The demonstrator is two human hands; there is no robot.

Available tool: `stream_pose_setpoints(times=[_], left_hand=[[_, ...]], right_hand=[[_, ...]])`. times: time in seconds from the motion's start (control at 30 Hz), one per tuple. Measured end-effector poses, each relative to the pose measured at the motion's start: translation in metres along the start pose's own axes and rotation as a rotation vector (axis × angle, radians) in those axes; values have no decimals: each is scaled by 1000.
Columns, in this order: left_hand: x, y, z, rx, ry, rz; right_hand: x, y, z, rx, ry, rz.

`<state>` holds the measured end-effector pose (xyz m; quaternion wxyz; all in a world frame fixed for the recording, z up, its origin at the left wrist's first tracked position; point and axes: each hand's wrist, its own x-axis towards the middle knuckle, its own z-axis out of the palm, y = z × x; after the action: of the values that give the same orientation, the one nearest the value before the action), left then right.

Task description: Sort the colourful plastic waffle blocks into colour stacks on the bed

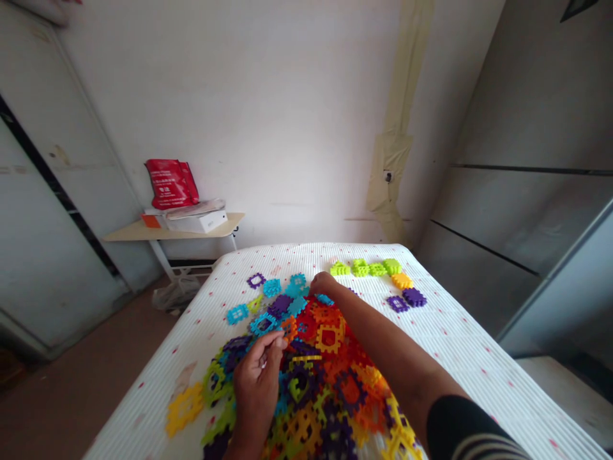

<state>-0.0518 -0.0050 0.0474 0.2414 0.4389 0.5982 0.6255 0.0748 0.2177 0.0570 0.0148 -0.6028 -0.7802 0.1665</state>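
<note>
A heap of flat plastic interlocking tiles [330, 377] in orange, red, purple, yellow, green and blue lies on the white ribbed table cover [479, 358]. My left hand [258, 377] rests on the heap's near left side with fingers curled in a pinch; what it grips is too small to name. My right hand [323, 283] reaches across the heap to its far edge, fingers closed downward among blue tiles [297, 284]. A row of lime green tiles [366, 268] lies further back, with an orange tile [401, 280] and two purple tiles [407, 299] beside it.
A loose yellow tile [184, 406] lies at the near left. A small side table [172, 230] against the wall carries a red bag [171, 183] and a white box [196, 222]. Grey cabinet panels [527, 191] stand at the right; brown floor lies at the left.
</note>
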Motion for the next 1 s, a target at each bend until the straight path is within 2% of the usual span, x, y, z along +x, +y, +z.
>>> stream_pose_setpoints(times=[0.2,0.43,0.77,0.9,1.0], left_hand=[[0,3,0,-4,-27,-16],[0,5,-1,13,-1,22],[0,1,1,-11,-39,11],[0,3,1,-3,-38,13],[0,2,1,2,-46,23]], right_hand=[[-7,2,0,116,30,-31],[-19,14,3,378,54,-98],[-81,23,-3,612,117,-261],[-106,27,-1,638,249,-417],[-130,26,1,530,363,-543]])
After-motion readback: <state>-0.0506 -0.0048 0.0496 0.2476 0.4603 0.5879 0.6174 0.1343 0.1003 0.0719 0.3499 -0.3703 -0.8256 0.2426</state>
